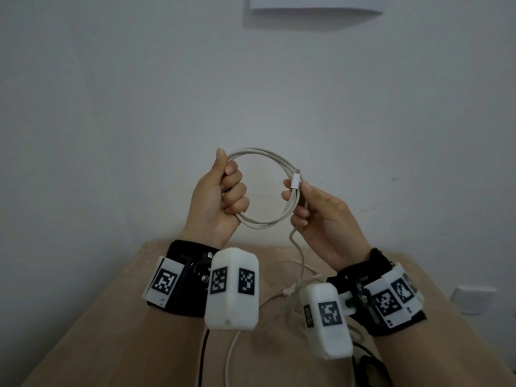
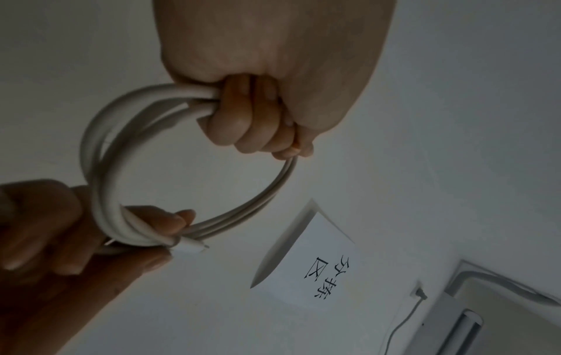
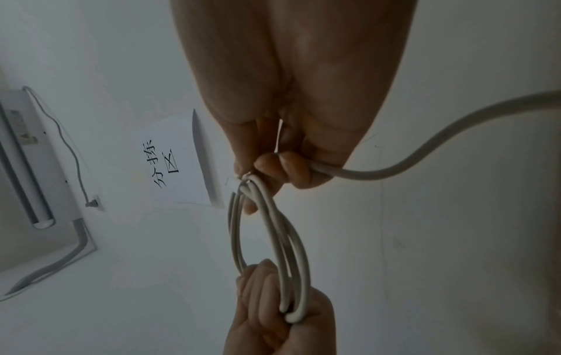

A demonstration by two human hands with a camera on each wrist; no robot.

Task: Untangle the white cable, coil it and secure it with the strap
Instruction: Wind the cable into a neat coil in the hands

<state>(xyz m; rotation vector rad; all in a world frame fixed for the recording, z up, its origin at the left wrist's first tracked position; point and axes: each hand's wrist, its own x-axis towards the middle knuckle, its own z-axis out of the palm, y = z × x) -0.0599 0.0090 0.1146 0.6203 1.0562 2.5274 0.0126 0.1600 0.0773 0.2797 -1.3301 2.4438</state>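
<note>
The white cable (image 1: 268, 156) is wound into a round coil of several loops, held up in front of the wall. My left hand (image 1: 223, 191) grips the coil's left side in a fist (image 2: 258, 120), thumb up. My right hand (image 1: 304, 202) pinches the right side (image 3: 273, 173), where the white plug end (image 1: 296, 181) lies against the loops. From under the right hand a loose tail (image 1: 298, 255) hangs down to the table; in the right wrist view this tail (image 3: 425, 156) runs off to the right. No strap shows clearly.
A tan table (image 1: 111, 331) lies below my hands, with more white cable (image 1: 231, 353) and a black cord (image 1: 202, 358) trailing across it. A grey wall (image 1: 139, 107) is close behind, bearing a paper sign (image 2: 312, 259). A wall socket (image 1: 472, 300) sits at the right.
</note>
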